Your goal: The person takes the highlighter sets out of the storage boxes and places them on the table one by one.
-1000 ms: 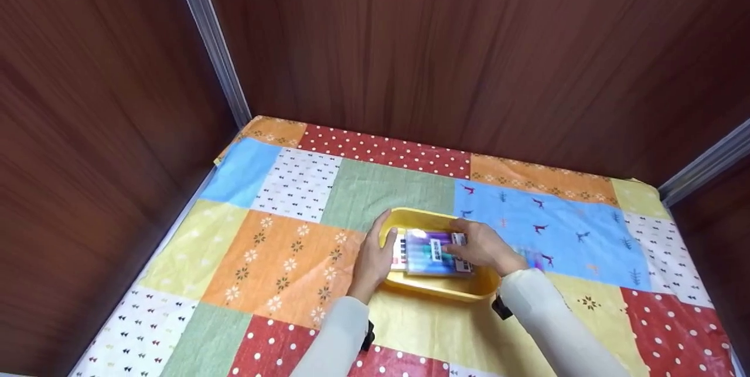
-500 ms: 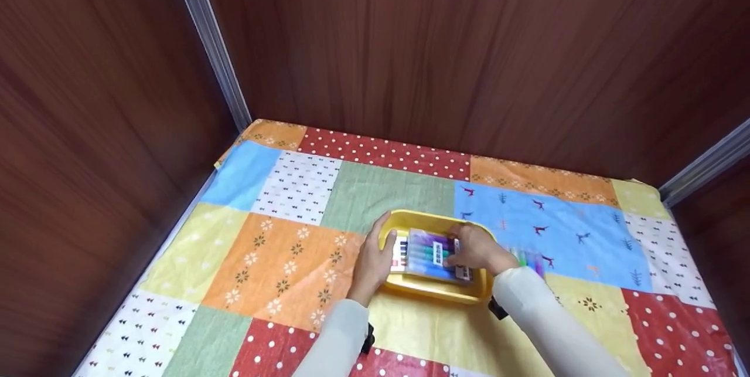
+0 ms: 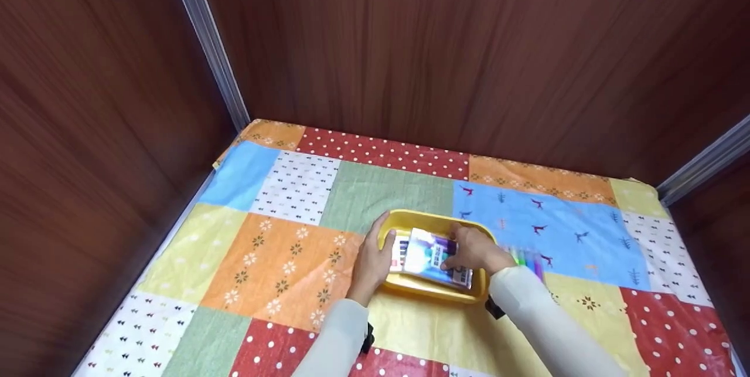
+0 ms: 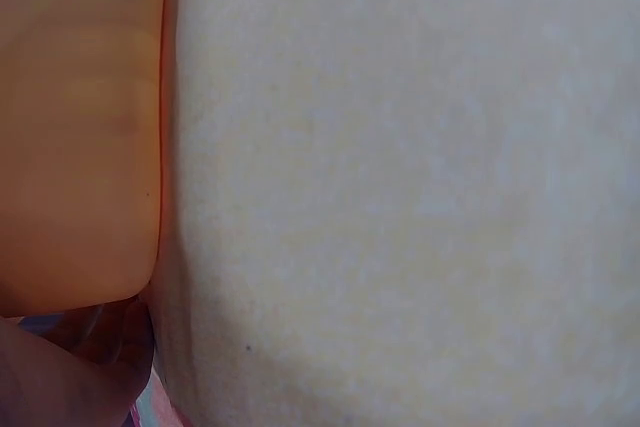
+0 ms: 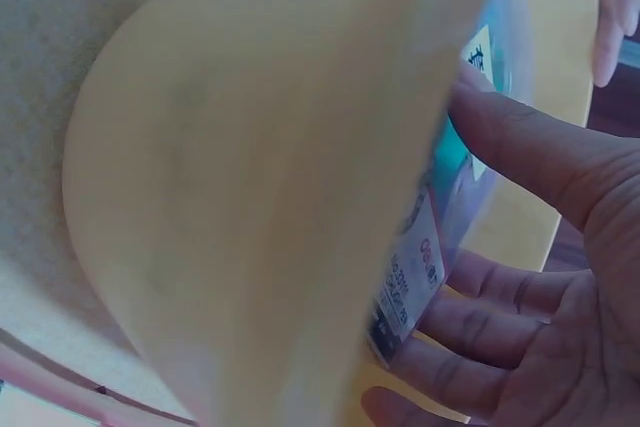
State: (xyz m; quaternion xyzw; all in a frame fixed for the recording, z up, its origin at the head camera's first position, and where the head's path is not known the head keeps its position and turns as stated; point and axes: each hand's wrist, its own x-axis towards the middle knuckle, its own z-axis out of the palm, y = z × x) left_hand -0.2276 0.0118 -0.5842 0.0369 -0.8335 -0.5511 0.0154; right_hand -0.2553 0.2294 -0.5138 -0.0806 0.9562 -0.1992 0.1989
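Observation:
A yellow plastic basket [image 3: 430, 293] sits on the patchwork cloth. My left hand [image 3: 374, 257] grips its left rim, thumb inside and fingers along the outer wall. In the left wrist view, the basket wall [image 4: 80, 137] looks orange beside that hand [image 4: 70, 372]. Inside the basket my right hand [image 3: 476, 250] holds the right end of a clear flat pack of coloured pens [image 3: 425, 251], thumb on top and fingers underneath. Its printed label [image 5: 415, 267] shows in the right wrist view. A white-labelled pack [image 3: 399, 254] peeks out at the left, partly covered.
Green and purple sticks [image 3: 532, 261], partly hidden by my right sleeve, lie on the cloth [image 3: 293, 271] right of the basket. Brown wood-grain panels [image 3: 410, 54] enclose the back and sides, with metal strips [image 3: 211, 43] at the corners.
My right hand has shifted slightly left and down, and the pack of pens has turned slightly, its right end nearer me. My left hand has stayed on the basket.

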